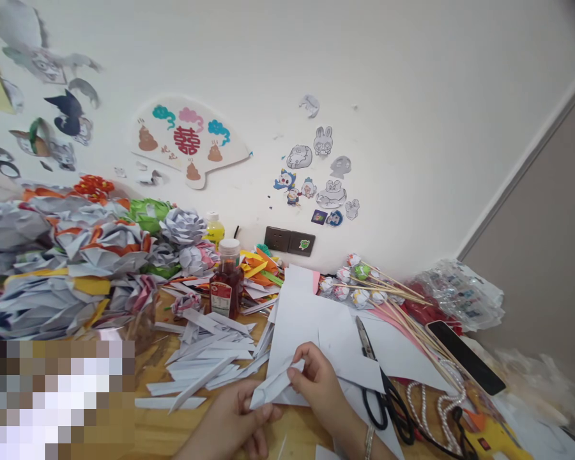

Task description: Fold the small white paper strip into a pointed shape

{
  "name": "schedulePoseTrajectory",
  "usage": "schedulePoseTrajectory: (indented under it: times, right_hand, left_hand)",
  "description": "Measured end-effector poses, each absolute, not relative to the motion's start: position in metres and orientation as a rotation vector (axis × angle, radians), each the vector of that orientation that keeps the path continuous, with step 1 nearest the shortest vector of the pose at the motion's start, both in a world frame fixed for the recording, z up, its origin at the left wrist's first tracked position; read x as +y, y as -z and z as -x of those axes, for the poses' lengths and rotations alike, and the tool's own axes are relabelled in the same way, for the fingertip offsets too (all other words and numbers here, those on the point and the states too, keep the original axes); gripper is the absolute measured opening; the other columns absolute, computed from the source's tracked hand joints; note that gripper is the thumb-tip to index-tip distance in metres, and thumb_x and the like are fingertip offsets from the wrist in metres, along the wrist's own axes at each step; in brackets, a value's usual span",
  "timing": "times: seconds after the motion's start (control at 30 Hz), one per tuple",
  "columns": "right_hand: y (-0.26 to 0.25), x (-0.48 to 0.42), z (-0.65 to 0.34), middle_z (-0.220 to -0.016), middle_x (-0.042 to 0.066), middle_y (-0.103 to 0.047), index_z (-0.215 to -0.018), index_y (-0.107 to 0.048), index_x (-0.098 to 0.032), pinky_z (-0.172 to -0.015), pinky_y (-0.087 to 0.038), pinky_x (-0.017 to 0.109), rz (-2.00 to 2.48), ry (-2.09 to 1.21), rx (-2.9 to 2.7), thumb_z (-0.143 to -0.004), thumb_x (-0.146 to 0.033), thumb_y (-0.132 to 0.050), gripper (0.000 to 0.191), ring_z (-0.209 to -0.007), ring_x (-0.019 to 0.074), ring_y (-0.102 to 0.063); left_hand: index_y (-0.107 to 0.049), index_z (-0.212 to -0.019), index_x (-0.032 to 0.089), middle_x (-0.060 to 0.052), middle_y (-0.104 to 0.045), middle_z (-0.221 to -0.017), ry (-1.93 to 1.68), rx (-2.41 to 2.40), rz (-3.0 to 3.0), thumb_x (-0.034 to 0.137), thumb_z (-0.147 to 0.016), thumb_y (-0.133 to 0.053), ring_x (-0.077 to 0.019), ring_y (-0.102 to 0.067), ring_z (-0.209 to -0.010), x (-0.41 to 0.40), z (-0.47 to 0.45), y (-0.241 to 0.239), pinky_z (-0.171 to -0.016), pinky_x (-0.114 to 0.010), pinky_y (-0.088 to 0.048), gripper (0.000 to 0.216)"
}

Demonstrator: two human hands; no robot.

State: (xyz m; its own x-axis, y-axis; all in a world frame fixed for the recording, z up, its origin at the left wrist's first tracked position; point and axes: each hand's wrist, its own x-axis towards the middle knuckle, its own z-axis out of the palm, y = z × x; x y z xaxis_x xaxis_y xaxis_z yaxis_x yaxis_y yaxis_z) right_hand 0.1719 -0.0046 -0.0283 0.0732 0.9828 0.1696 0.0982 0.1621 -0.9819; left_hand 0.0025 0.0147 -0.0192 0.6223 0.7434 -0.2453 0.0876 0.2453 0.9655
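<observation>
Between my two hands is a folded white paper strip (pixel 274 388), held at a slant above the table. My left hand (pixel 242 412) grips its lower left end, thumb in front and fingers curled behind. At the upper right end, my right hand (pixel 316 377) pinches it between thumb and fingertips. Behind the strip lie white paper sheets (pixel 306 319). To the left is a loose pile of white paper strips (pixel 211 351). Black-handled scissors (pixel 376 370) rest on the sheets, right of my right hand.
Folded paper flowers (pixel 43 300) are heaped at left. A bottle of dark red liquid (pixel 226 281) stands behind the strips. At right are wrapped lollipops on sticks (pixel 361 295), a phone (pixel 464 358), bead strings (pixel 448 409) and a yellow glue gun (pixel 496 437). A white wall (pixel 388 76) rises behind.
</observation>
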Motion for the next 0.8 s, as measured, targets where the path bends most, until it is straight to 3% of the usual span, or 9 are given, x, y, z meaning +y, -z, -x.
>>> schedulePoseTrajectory:
  times: [0.8]
  right_hand:
    - [0.0222, -0.0057, -0.1710, -0.055, -0.008, -0.037, -0.077, -0.043, -0.020, -0.046, -0.027, 0.020, 1.186, -0.994, -1.267, -0.070, -0.021, -0.054, 0.013, -0.047, 0.0085, -0.034]
  left_hand:
    - [-0.052, -0.078, 0.016, 0.000, -0.067, -0.074, -0.526, 0.806, -1.266, 0.051, -0.058, -0.065, -0.0095, -0.059, -0.040, 0.0154, -0.0016, 0.0242, -0.035, -0.017, -0.037, 0.043]
